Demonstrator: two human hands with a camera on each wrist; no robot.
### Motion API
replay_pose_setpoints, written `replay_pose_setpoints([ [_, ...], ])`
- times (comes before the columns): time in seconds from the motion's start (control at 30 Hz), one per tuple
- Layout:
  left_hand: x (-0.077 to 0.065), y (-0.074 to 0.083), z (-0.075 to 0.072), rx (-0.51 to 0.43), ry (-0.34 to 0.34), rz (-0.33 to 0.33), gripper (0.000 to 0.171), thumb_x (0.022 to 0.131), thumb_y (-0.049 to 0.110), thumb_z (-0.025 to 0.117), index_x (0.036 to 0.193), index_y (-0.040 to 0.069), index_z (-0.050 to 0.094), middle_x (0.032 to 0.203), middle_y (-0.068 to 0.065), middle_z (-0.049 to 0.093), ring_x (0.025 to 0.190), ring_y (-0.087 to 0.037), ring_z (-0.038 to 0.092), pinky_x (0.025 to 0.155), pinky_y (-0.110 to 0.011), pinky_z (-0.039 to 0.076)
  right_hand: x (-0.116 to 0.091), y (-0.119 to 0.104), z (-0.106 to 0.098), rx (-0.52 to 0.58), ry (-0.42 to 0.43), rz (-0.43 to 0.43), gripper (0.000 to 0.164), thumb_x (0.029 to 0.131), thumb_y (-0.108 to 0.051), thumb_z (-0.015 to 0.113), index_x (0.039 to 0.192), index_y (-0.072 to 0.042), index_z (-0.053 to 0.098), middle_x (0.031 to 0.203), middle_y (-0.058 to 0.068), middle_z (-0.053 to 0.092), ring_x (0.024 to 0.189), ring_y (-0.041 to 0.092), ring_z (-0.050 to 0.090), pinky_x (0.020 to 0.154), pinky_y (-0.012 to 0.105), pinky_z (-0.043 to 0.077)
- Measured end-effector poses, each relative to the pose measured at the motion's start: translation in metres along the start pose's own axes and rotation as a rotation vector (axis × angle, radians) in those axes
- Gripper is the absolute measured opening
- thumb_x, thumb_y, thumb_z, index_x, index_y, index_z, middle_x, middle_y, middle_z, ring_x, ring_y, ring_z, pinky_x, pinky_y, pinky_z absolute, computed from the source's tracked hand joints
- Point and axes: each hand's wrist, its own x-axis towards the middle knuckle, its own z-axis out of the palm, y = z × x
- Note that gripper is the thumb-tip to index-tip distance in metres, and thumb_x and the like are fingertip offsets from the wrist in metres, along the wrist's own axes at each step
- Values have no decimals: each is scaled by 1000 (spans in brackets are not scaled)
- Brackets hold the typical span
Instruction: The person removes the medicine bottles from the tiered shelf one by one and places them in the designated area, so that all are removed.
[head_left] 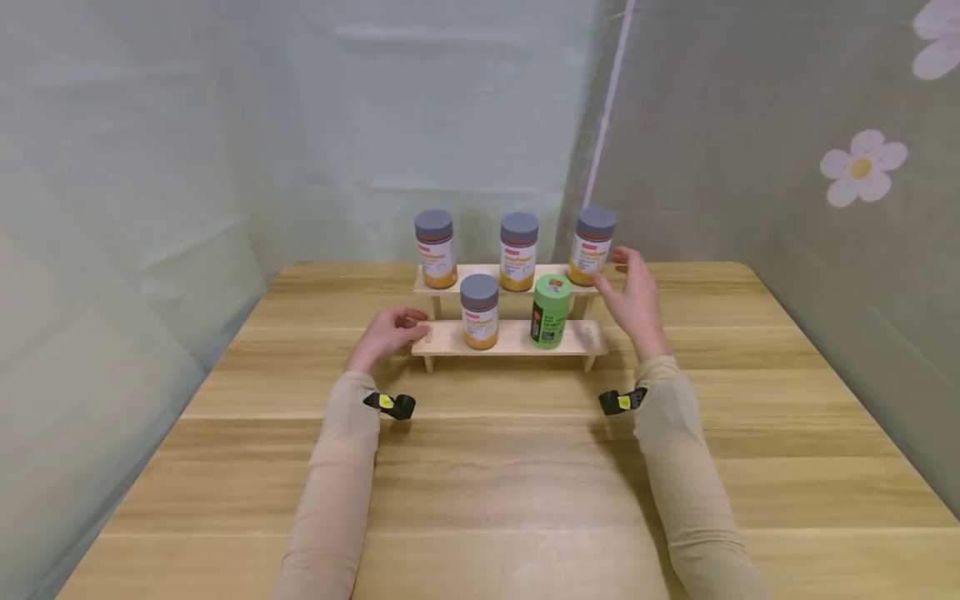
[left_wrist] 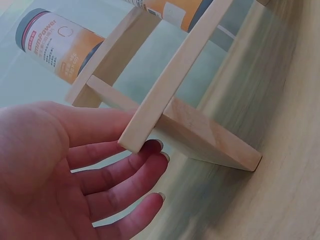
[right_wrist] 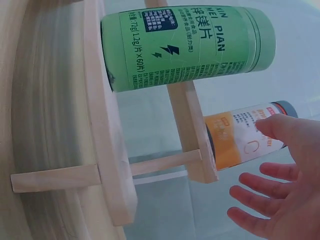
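Note:
A two-step wooden display stand (head_left: 510, 337) stands on the table. My left hand (head_left: 386, 335) is at the left end of its lower step, with the thumb by the top and curled fingertips by the underside in the left wrist view. My right hand (head_left: 636, 300) is beside the upper right white-and-orange bottle (head_left: 591, 250), fingers spread and thumb near its side. Whether the thumb touches it, I cannot tell. The upper step also bears a left bottle (head_left: 436, 250) and a middle bottle (head_left: 518, 254). Below stand another grey-capped bottle (head_left: 480, 312) and a green bottle (head_left: 551, 312).
The wood-grain table (head_left: 480, 483) runs beneath both forearms. Pale cloth (head_left: 450, 108) hangs behind it, and a grey cloth with flowers (head_left: 712, 125) hangs to the right. Each wrist carries a small black camera (head_left: 396, 406).

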Motion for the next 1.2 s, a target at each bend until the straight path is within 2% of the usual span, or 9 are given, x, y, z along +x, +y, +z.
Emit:
replay_pose_setpoints([
  [0.2, 1, -1, 0, -37, -11, -4, 44, 96, 23, 61, 133, 1, 53, 131, -24, 54, 110, -28, 55, 89, -32, 50, 6, 5, 7, 143, 33, -8, 60, 93, -19, 64, 142, 0, 35, 139, 25, 49, 128, 41, 48, 109, 52, 37],
  [0.37, -1, -2, -1, -29, -9, -7, 43, 96, 24, 60, 133, 2, 53, 130, -23, 52, 108, -27, 53, 85, -28, 48, 9, 7, 16, 283, 15, 11, 62, 94, -19, 64, 144, -3, 33, 142, 23, 47, 131, 38, 47, 112, 49, 36],
  [0.53, 0, -1, 1, -39, -6, -21, 42, 97, 22, 59, 133, 2, 53, 129, -22, 53, 104, -25, 54, 83, -27, 49, 11, 9, 22, 368, 4, 48, 60, 94, -18, 63, 145, -6, 34, 145, 22, 44, 135, 35, 45, 113, 46, 36],
  [0.83, 0, 2, 3, -29, -18, -27, 41, 98, 21, 57, 133, 1, 52, 131, -23, 51, 106, -26, 53, 86, -31, 49, 15, 10, 26, 423, 25, 38, 58, 93, -17, 65, 143, -5, 37, 143, 19, 47, 135, 32, 46, 115, 41, 35],
  [1.0, 0, 2, 4, -40, -22, -18, 42, 97, 21, 58, 134, 1, 52, 130, -23, 50, 103, -25, 53, 86, -31, 50, 17, 10, 28, 440, 66, 35, 56, 92, -14, 67, 141, -4, 40, 139, 19, 50, 129, 32, 50, 111, 40, 39],
  [1.2, 0, 3, 4, -27, -13, -25, 42, 98, 23, 57, 134, 2, 51, 131, -22, 50, 107, -27, 53, 91, -36, 50, 18, 10, 27, 422, 93, 45, 57, 89, -17, 71, 137, -5, 44, 135, 20, 54, 124, 32, 53, 107, 41, 43],
])
